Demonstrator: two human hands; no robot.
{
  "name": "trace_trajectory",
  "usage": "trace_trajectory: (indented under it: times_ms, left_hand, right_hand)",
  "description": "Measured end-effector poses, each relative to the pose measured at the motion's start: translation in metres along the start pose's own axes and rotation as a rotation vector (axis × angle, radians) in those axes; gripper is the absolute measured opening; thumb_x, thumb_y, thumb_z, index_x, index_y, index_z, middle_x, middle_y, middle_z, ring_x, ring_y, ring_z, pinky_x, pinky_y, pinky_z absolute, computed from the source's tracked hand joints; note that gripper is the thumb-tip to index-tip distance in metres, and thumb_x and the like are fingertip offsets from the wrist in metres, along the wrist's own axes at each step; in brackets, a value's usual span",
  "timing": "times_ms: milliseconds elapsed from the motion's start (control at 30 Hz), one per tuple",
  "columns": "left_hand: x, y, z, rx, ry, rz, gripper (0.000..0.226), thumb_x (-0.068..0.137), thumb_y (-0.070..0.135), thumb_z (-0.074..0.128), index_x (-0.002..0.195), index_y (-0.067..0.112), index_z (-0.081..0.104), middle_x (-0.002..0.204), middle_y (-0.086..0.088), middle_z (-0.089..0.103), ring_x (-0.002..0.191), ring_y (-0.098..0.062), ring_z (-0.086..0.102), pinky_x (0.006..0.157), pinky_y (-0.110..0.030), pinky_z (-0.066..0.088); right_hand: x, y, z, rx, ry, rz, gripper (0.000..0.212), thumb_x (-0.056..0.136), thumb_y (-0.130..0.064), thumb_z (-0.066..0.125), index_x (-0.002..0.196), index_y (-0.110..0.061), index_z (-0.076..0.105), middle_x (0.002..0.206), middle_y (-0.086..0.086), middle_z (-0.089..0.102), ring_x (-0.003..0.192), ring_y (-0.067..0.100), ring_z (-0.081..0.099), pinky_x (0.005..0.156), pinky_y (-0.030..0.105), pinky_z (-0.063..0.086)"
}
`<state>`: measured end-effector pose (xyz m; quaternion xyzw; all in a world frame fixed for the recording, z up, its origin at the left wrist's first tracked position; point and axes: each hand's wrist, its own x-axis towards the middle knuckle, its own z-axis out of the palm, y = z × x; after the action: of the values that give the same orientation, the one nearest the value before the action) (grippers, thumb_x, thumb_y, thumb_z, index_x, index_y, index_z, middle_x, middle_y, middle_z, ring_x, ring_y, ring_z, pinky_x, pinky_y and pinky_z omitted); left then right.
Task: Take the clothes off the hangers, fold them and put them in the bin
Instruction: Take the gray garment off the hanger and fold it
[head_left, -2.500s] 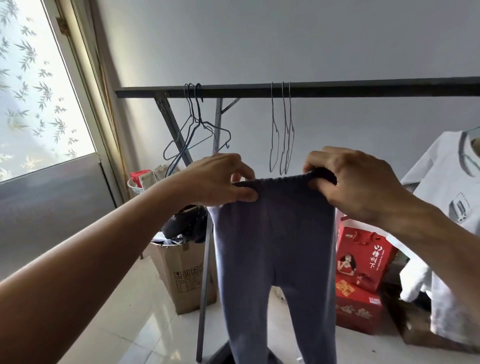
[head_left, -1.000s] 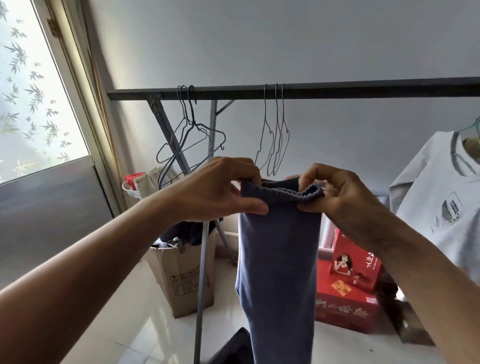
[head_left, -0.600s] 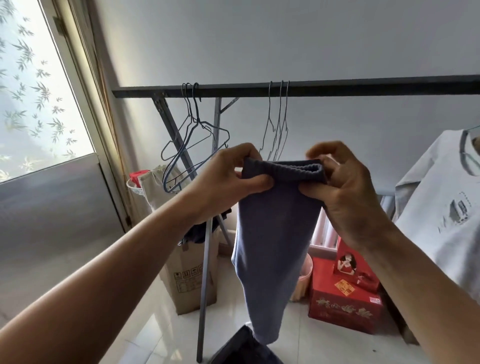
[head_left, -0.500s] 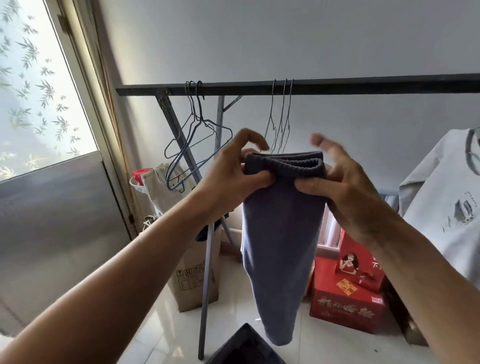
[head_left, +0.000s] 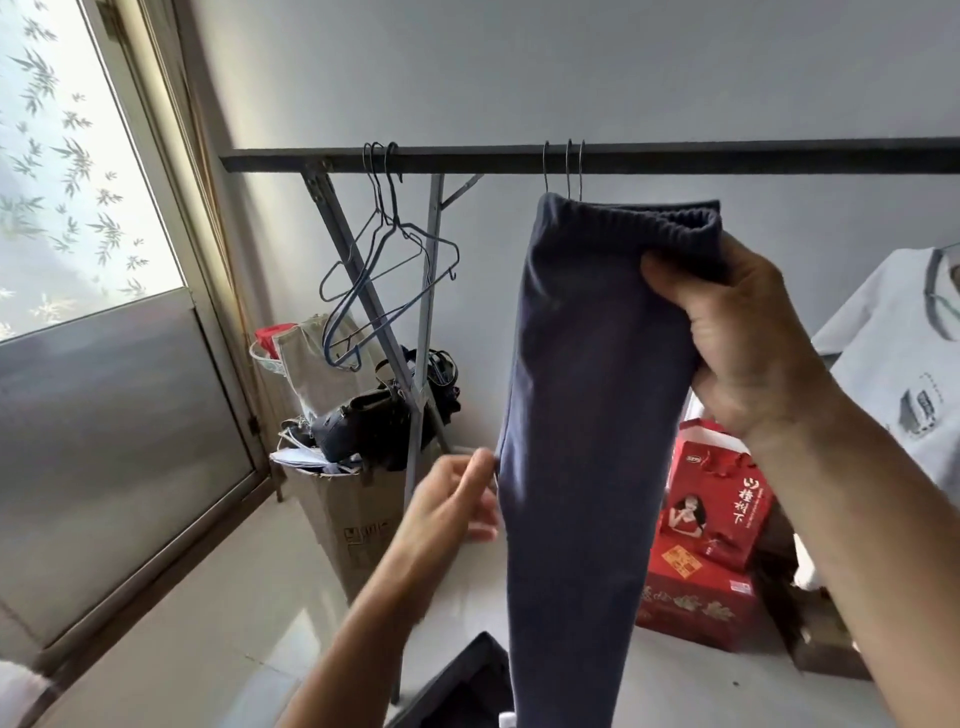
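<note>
Head view: trousers hung from one hand

The blue trousers, doubled lengthwise, hung in the air in front of the rail. The right hand had its grip closed on the ribbed waistband, thumb across the front. The left hand sat lower, at the cloth's left edge, fingers loosely curled. It was blurred, so whether its grip pinched the fabric could not be told. Bare wire hangers hung from the rail to the left. A white shirt hung at far right. A cardboard box and red gift boxes stood on the floor behind.
</note>
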<state>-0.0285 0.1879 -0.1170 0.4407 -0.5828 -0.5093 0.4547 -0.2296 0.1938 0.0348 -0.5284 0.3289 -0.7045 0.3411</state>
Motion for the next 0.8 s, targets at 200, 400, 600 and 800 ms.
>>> trace_trajectory:
  times_ms: [200,400,600,800]
  left_hand:
    - [-0.019,-0.013,0.018,-0.089,-0.203,-0.174,0.053,0.096,0.060,0.017,0.120,0.035,0.057,0.106,-0.007,0.075,0.103,-0.017,0.070,0.090,-0.032,0.050]
    - [-0.007,-0.014,0.027,-0.298,-0.327,-0.148,0.059,0.090,0.066,0.014,0.130,0.042,0.051,0.122,0.004,0.069,0.121,-0.013,0.060,0.102,-0.038,0.039]
    - [0.005,-0.003,0.029,-0.727,-0.210,-0.147,0.050,0.093,0.051,0.042,0.133,0.025,0.056,0.122,-0.013,0.065,0.108,-0.026,0.056,0.088,-0.041,0.044]
    - [-0.008,-0.018,0.042,-0.199,-0.017,0.028,0.037,0.076,0.035,0.080,0.104,0.014,0.069,0.089,-0.004,0.071,0.086,-0.015,0.067,0.078,-0.028,0.054]
  right_hand:
    - [-0.008,0.011,0.002,0.004,0.049,-0.014,0.020,0.089,0.001,0.060,0.093,-0.017,0.068,0.095,0.003,0.071,0.096,0.019,0.066,0.093,0.034,0.054]
    - [-0.008,0.011,-0.001,0.046,0.074,-0.038,0.019,0.089,0.001,0.058,0.093,-0.016,0.067,0.095,0.004,0.069,0.098,0.021,0.065,0.096,0.036,0.053]
    - [-0.001,0.006,-0.015,0.117,0.103,-0.070,0.019,0.090,0.000,0.058,0.096,-0.016,0.067,0.092,0.000,0.073,0.097,0.019,0.067,0.084,0.026,0.053]
    - [0.003,0.009,-0.025,0.095,0.237,-0.165,0.018,0.085,-0.001,0.061,0.091,-0.017,0.068,0.091,0.001,0.070,0.098,0.020,0.065,0.089,0.032,0.054]
